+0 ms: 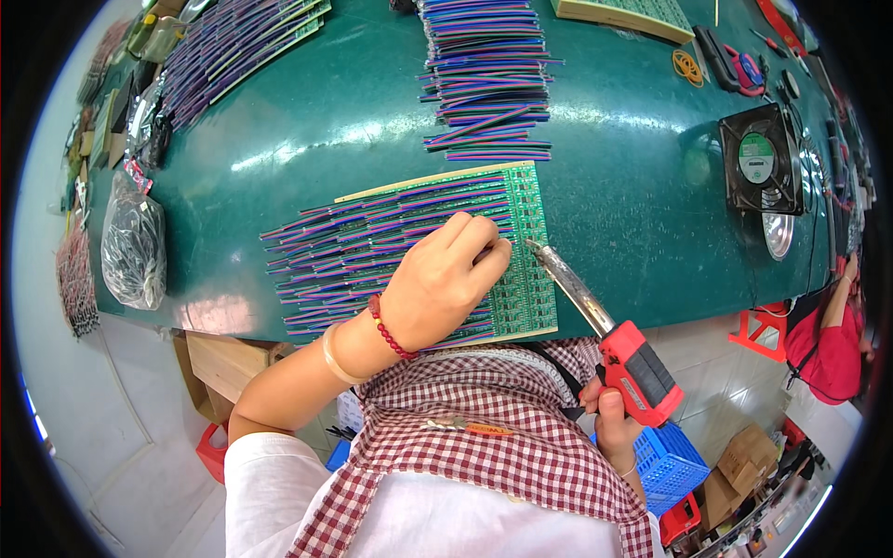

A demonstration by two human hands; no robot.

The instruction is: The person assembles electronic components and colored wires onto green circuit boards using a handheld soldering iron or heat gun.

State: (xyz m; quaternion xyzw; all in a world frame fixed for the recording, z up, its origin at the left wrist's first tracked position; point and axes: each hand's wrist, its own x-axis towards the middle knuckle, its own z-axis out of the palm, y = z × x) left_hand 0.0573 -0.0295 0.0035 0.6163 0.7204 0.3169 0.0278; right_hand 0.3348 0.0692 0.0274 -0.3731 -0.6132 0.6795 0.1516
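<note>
A green circuit board panel (524, 310) lies on the table in front of me, with rows of blue, red and black wires (372, 223) running left from it. My left hand (444, 277) is over the panel, fingers closed in a pinch by the wire ends; what is between the fingertips is hidden. In my right hand (614, 423) is a red and black soldering gun (640, 374), held by its grip at the table's near edge. Its metal barrel slants up and left, and the tip is close to the pads, just right of my left fingertips. Contact cannot be made out.
A long stack of wires (486, 74) lies beyond the panel, with more wired panels (233, 51) at far left. A clear bag (133, 242) sits left. At right stand a black fan (761, 158) and orange rubber bands (687, 67). Another person (828, 349) is at far right.
</note>
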